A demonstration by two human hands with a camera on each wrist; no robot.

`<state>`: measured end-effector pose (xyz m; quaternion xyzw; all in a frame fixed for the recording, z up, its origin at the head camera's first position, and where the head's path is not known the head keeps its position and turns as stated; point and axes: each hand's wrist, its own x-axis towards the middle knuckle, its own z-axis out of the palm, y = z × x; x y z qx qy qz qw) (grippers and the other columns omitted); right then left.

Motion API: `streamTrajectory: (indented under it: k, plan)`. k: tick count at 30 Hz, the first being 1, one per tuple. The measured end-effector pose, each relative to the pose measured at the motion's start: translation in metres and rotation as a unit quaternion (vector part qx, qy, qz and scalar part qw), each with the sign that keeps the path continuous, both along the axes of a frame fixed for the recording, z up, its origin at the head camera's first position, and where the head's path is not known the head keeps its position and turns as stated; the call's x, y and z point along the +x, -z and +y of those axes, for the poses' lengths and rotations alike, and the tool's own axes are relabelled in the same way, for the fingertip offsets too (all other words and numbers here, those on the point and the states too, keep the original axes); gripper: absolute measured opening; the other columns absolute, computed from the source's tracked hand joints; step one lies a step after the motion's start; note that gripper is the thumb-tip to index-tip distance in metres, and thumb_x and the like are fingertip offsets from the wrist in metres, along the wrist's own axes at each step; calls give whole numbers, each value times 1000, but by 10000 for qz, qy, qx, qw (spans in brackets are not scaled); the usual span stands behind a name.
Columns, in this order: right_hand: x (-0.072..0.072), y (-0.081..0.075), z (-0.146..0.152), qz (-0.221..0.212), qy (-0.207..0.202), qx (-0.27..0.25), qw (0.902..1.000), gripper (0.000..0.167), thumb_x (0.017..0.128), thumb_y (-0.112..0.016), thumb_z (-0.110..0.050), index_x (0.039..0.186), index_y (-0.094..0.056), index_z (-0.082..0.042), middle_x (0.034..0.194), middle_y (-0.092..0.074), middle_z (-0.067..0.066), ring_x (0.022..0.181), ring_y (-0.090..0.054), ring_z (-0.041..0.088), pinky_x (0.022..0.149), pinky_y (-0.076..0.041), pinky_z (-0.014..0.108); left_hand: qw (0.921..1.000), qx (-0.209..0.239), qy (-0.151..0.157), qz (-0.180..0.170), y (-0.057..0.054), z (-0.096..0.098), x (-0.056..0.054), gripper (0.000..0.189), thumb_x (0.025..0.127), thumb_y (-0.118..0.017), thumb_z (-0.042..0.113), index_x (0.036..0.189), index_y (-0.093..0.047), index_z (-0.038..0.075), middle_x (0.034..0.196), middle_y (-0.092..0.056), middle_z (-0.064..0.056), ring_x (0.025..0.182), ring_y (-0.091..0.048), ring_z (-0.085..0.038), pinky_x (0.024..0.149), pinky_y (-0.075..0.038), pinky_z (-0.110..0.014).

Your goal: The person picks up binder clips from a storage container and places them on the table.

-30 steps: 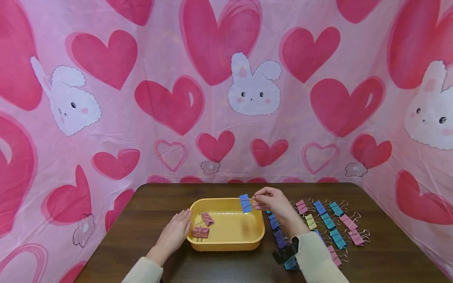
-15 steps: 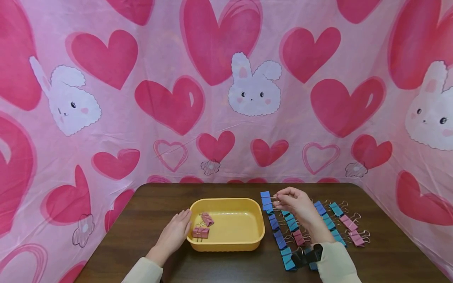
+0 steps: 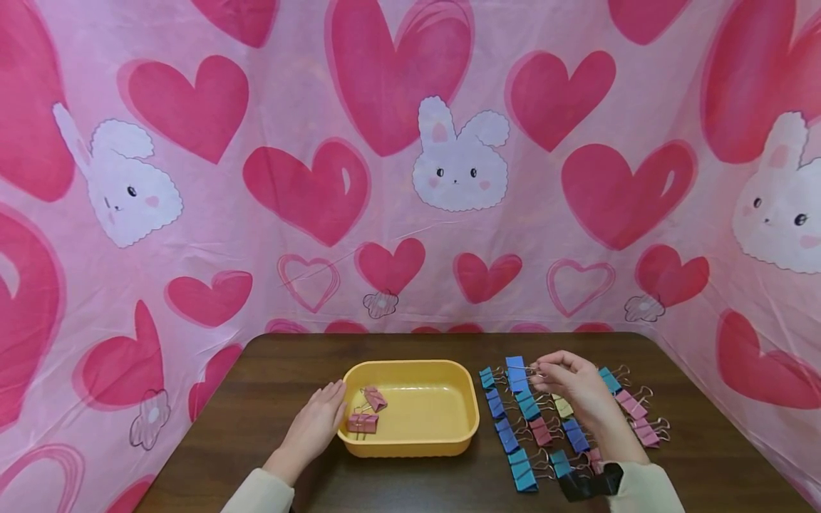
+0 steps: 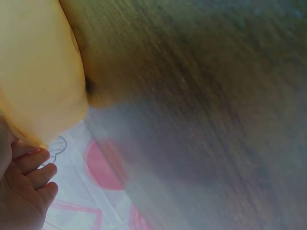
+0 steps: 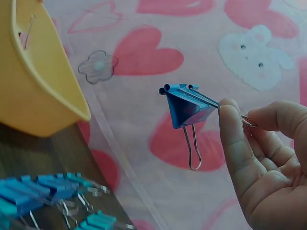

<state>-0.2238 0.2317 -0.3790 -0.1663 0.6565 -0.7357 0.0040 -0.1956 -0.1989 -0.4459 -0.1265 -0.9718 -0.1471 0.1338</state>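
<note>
My right hand (image 3: 574,385) pinches a blue binder clip (image 3: 516,373) by one wire handle, above the rows of clips; in the right wrist view the clip (image 5: 189,105) hangs with its other handle pointing down. My left hand (image 3: 314,422) lies with straight fingers against the left side of a yellow tray (image 3: 442,447); the left wrist view shows its fingertips touching the tray's rim. Inside the tray, at the left, are two pink binder clips, one lying near the front (image 3: 363,423) and a second tilted behind it (image 3: 375,399).
Rows of teal, blue, pink and yellow binder clips (image 3: 522,470) cover the table (image 3: 410,488) right of the tray, partly hidden by my right hand. A pink curtain (image 3: 398,214) with hearts and rabbits hangs behind the table.
My right hand has moved rightward with the blue binder clip, from over the tray's back right to over the clip rows. The left hand and the tray stay put.
</note>
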Motion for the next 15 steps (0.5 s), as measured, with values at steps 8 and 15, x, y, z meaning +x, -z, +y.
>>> streamTrajectory:
  k: [8, 15]
  plan:
    - [9, 12, 22, -9, 136, -430, 9990, 18, 94, -49, 1, 91, -65, -6, 87, -68, 5, 76, -67, 17, 69, -55, 28, 9999, -11, 15, 118, 0, 0, 0, 41, 90, -58, 16, 123, -54, -7, 127, -51, -21, 119, -45, -36, 102, -31, -47]
    - [20, 19, 44, -73, 326, -602, 9976, 20, 94, -47, 0, 91, -66, -8, 87, -68, 4, 76, -67, 16, 69, -55, 28, 10000, -16, 30, 62, 0, 1, 0, 40, 91, -57, 16, 123, -54, -7, 128, -51, -22, 120, -45, -36, 102, -31, -48]
